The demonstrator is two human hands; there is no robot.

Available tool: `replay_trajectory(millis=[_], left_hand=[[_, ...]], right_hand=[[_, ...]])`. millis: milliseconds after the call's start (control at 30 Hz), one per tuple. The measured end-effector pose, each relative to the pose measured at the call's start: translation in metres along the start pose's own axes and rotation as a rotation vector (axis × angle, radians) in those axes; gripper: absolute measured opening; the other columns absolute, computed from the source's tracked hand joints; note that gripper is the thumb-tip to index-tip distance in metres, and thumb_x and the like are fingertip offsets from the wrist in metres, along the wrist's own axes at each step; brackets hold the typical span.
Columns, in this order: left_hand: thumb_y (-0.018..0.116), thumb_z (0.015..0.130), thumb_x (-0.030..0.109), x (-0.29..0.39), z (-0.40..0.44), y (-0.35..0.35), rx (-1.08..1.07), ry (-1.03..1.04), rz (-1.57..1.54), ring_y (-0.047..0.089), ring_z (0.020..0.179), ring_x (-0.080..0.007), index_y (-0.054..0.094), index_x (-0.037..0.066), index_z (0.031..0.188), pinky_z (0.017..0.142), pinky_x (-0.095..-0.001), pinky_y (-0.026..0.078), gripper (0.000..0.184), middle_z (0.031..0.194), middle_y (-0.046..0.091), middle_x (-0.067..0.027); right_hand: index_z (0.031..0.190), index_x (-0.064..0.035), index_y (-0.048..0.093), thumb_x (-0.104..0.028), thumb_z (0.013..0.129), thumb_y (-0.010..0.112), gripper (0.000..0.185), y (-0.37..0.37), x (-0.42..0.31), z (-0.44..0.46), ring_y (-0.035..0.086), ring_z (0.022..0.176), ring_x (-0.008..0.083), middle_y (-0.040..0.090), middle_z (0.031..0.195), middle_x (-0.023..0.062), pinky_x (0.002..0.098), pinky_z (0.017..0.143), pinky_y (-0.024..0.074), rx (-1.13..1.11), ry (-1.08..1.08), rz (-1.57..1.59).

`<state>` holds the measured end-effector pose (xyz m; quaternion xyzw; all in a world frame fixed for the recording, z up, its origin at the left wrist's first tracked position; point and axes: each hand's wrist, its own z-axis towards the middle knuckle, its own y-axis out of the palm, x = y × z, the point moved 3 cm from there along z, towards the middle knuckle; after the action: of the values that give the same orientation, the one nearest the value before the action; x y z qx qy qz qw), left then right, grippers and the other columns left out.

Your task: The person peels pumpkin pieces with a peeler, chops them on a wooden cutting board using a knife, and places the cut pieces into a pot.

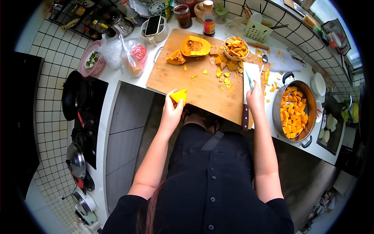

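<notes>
My left hand (171,111) is closed around a yellow pumpkin piece (179,95) by the front edge of the wooden cutting board (163,74). My right hand (255,97) grips a slim teal tool (248,77), whose kind I cannot make out. Beneath it a cleaver (246,117) lies along the board's right side, its dark handle towards me. Farther back on the board are a hollowed pumpkin half (195,46) and a smaller pumpkin chunk (176,57). Peel scraps (226,80) are scattered before a bowl (236,48) heaped with pumpkin trimmings.
A large steel pot (277,111) with orange pumpkin cubes (294,113) stands right of the board. A spoon (264,59) lies near the board's right edge. Plastic bags (132,56), a phone (153,25) and jars (182,16) line the left and back. A stove (91,117) is at left.
</notes>
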<state>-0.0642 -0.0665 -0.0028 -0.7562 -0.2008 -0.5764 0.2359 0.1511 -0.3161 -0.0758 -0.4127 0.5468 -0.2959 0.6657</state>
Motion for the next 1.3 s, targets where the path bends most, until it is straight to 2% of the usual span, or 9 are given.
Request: replay_trajectory(millis=[67,100,233,333,467,700,833,1100,1300], left_hand=[[0.050,0.093,0.012,-0.027,0.009,-0.005,-0.018,0.039,0.128,0.058,0.088,-0.0167,0.045,0.004,0.123,0.074,-0.0284,0.047,0.031,0.102,0.060,-0.0128],[0.052,0.092,0.010,-0.037,0.013,-0.006,-0.025,0.055,0.192,0.060,0.095,-0.0210,0.048,0.002,0.121,0.082,-0.0324,0.048,0.030,0.104,0.060,-0.0140],[0.059,0.080,0.008,-0.042,0.025,-0.001,0.026,0.298,0.729,0.053,0.099,-0.0375,0.052,0.003,0.119,0.089,-0.0423,0.044,0.039,0.105,0.059,-0.0179],[0.060,0.080,0.008,-0.051,0.048,0.010,0.005,0.444,0.872,0.053,0.099,-0.0352,0.053,0.005,0.119,0.087,-0.0411,0.046,0.040,0.103,0.058,-0.0154],[0.061,0.076,0.004,-0.059,0.078,0.027,-0.060,0.538,0.883,0.050,0.104,-0.0317,0.053,0.009,0.121,0.089,-0.0376,0.046,0.046,0.110,0.054,-0.0122],[0.060,0.073,0.000,-0.083,0.094,0.028,-0.205,0.611,0.783,0.048,0.107,-0.0333,0.049,0.003,0.122,0.092,-0.0379,0.045,0.050,0.116,0.048,-0.0176],[0.060,0.073,-0.001,-0.096,0.102,0.011,-0.268,0.341,0.500,0.056,0.093,-0.0287,0.046,0.000,0.120,0.085,-0.0358,0.048,0.049,0.116,0.046,-0.0170],[0.064,0.078,0.001,-0.097,0.112,0.007,-0.372,0.319,0.508,0.055,0.087,-0.0203,0.050,-0.001,0.116,0.081,-0.0285,0.050,0.041,0.107,0.047,-0.0122],[0.063,0.080,0.000,-0.098,0.120,0.007,-0.442,0.365,0.453,0.057,0.085,-0.0206,0.052,-0.001,0.111,0.081,-0.0284,0.050,0.033,0.102,0.048,-0.0116]], right_hand=[[0.128,-0.0046,0.044,-0.002,0.078,0.051,0.050,0.025,0.005,-0.003,0.059,0.093,0.0416,0.059,0.103,0.0265,0.0481,0.081,0.0476,-0.167,0.032,0.035],[0.129,-0.0047,0.043,0.000,0.077,0.051,0.053,0.037,0.007,-0.009,0.057,0.096,0.0411,0.057,0.106,0.0253,0.0473,0.083,0.0466,-0.139,-0.023,0.046],[0.129,-0.0053,0.043,0.001,0.074,0.055,0.056,0.059,-0.003,-0.032,0.048,0.106,0.0397,0.048,0.112,0.0213,0.0436,0.092,0.0419,-0.212,-0.037,-0.016],[0.128,-0.0050,0.044,-0.002,0.076,0.057,0.054,0.047,-0.015,-0.040,0.047,0.108,0.0397,0.046,0.114,0.0215,0.0439,0.094,0.0409,-0.108,-0.104,-0.070],[0.120,0.0004,0.047,-0.007,0.077,0.058,0.045,0.022,-0.001,-0.052,0.046,0.109,0.0399,0.046,0.115,0.0218,0.0455,0.094,0.0402,0.053,0.026,-0.152],[0.115,0.0026,0.045,-0.019,0.075,0.065,0.050,0.018,0.007,-0.071,0.049,0.108,0.0394,0.050,0.110,0.0235,0.0429,0.094,0.0407,-0.165,0.276,-0.046],[0.115,0.0025,0.043,-0.018,0.074,0.065,0.051,0.024,0.011,-0.071,0.050,0.108,0.0405,0.051,0.114,0.0251,0.0435,0.094,0.0411,-0.151,0.361,-0.070],[0.100,0.0051,0.054,-0.020,0.068,0.065,0.042,0.022,0.015,-0.065,0.058,0.099,0.0403,0.060,0.102,0.0262,0.0437,0.089,0.0461,-0.239,0.631,-0.180],[0.085,0.0039,0.058,-0.025,0.070,0.059,0.033,-0.024,-0.009,-0.062,0.060,0.082,0.0422,0.062,0.081,0.0243,0.0437,0.076,0.0481,-0.019,0.602,-0.143]])
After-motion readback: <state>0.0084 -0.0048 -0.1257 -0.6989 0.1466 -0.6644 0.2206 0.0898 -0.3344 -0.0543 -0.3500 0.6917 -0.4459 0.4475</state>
